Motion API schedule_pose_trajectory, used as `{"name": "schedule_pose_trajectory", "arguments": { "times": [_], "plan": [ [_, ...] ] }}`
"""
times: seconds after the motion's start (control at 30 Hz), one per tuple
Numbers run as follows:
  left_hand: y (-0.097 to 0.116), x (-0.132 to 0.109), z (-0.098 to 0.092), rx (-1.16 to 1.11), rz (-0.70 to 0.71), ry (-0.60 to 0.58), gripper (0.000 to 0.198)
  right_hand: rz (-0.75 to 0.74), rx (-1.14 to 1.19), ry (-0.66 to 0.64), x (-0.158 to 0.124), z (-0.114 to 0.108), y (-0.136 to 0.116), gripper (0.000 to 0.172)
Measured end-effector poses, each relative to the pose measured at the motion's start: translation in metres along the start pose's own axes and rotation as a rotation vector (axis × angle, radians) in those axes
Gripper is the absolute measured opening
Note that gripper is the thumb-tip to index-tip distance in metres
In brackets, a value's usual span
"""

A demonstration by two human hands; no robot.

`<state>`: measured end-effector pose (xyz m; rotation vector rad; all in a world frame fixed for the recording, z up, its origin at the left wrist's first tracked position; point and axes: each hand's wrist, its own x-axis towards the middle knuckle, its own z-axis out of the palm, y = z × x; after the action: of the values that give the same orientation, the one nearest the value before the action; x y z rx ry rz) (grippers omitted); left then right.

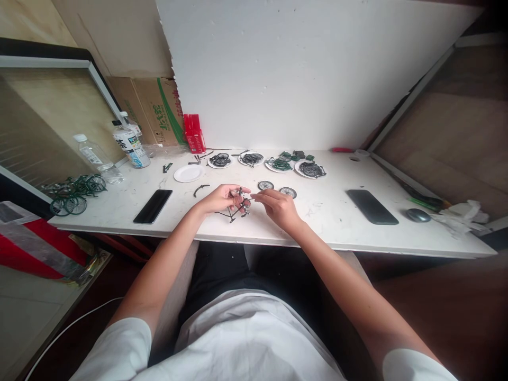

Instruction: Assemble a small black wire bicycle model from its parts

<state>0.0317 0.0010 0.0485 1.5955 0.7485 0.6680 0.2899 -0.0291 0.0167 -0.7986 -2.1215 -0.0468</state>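
Above the front middle of the table, my left hand (221, 199) is closed around a dark model bicycle frame (232, 215), whose thin bars hang below the fingers. My right hand (278, 206) is beside it, fingertips pinched together on a thin dark part (251, 199) that reaches toward the frame. Whether that part touches the frame cannot be made out. Two small spoked wheels (265, 186) lie just beyond my right hand. Left of my left hand rests a curved dark strip (201, 189), shaped like a mudguard.
At the back, several plates (300, 172) hold dark and green parts; another plate (189, 173) is bare. A phone (153, 206) lies left. Assembled green model bicycles (75, 193) and bottles (130, 144) stand farther left. A black slab (372, 207) and mouse (418, 215) are right.
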Motion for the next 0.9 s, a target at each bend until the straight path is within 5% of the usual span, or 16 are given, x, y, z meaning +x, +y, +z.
{"name": "schedule_pose_trajectory", "arguments": {
  "times": [0.9],
  "plan": [
    [0.003,-0.001,0.014,0.25,0.089,0.147,0.05,0.104,0.061,-0.169,0.004,-0.007,0.004,0.033]
  ]
}}
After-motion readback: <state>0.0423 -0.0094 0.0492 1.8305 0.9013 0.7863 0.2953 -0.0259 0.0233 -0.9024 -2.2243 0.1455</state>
